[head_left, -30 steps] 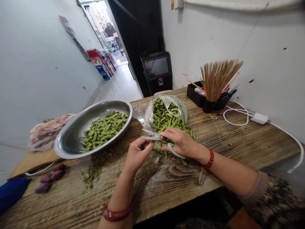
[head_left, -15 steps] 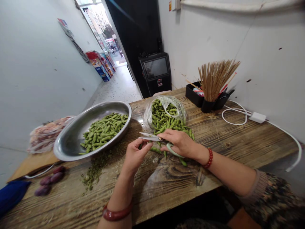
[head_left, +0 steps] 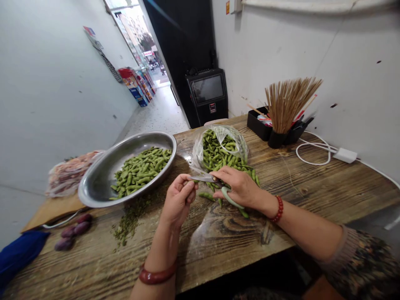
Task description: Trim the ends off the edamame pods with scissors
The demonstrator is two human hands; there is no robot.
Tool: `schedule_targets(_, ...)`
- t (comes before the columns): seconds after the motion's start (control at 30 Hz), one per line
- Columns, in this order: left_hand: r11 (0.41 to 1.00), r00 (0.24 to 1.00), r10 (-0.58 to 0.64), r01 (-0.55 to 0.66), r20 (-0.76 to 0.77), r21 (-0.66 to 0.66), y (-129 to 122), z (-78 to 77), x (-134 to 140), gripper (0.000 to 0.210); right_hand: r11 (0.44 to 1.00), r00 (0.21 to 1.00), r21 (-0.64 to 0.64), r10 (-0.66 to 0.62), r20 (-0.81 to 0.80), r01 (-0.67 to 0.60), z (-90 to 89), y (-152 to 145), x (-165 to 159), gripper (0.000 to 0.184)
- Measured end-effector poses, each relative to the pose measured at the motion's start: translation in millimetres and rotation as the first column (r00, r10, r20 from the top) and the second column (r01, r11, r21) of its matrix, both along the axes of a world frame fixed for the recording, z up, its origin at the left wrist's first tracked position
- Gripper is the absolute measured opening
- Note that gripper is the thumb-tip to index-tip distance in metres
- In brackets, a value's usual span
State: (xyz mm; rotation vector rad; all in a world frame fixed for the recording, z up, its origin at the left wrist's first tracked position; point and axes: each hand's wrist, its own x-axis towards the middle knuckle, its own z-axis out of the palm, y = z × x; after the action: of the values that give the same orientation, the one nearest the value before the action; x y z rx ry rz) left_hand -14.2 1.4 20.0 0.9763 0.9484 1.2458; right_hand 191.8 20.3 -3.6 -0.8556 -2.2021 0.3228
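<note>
My right hand [head_left: 240, 186] is closed around pale green-handled scissors [head_left: 230, 196], whose blades point left and stand apart. My left hand [head_left: 177, 199] pinches a soybean pod [head_left: 195, 181] at the blade tips; the fingers hide most of the pod. Behind my right hand, a clear plastic bag [head_left: 241, 143] lies open, full of green pods [head_left: 214, 146] that spill out toward me. A few loose pods [head_left: 206, 196] lie on the wood between my hands. To the left, a steel basin [head_left: 93, 183] holds many pods [head_left: 143, 168].
Small green trimmings [head_left: 125, 225] are scattered in front of the basin. Several purple plums [head_left: 75, 229], a blue cloth [head_left: 23, 250] and a bag of raw meat [head_left: 70, 173] are at left. Skewers [head_left: 287, 104] stand at the back right, near a white cable with an adapter [head_left: 345, 155].
The scissor blades have come closer together, and my left hand has lifted slightly so the pod meets their tips. The whole view has shifted a little, moving things rightward in the picture.
</note>
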Motion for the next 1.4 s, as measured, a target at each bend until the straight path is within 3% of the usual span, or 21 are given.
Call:
schedule_targets(0.23, 0.999, 0.992, -0.041, 0.042, 0.120, -0.007, 1, -3.7, -2, 0.023, 0.999, 0.998, 0.019, 0.045, 0.032, -0.045, 2.4, -3, -1, 0.057)
schedule_targets(0.73, 0.972, 0.970, -0.223, 0.229, 0.095, -0.056, -4, -6.1, 9, 0.017, 0.998, 0.999, 0.027, 0.053, 0.004, -0.053, 3.5, -3, 0, 0.051)
schedule_targets(1.07, 0.977, 0.971, -0.206, 0.211, 0.121, -0.034, -4, -8.3, 11, 0.018, 0.997, 1.000, 0.072, 0.027, -0.008, -0.027, 0.5, -1, -1, 0.053)
schedule_targets(1.4, 0.975, 0.971, -0.209, 0.216, 0.118, -0.053, -7, -4.3, 15, 0.023, 0.999, 1.000, 0.035, 0.007, -0.001, -0.007, 2.2, -1, -1, 0.054)
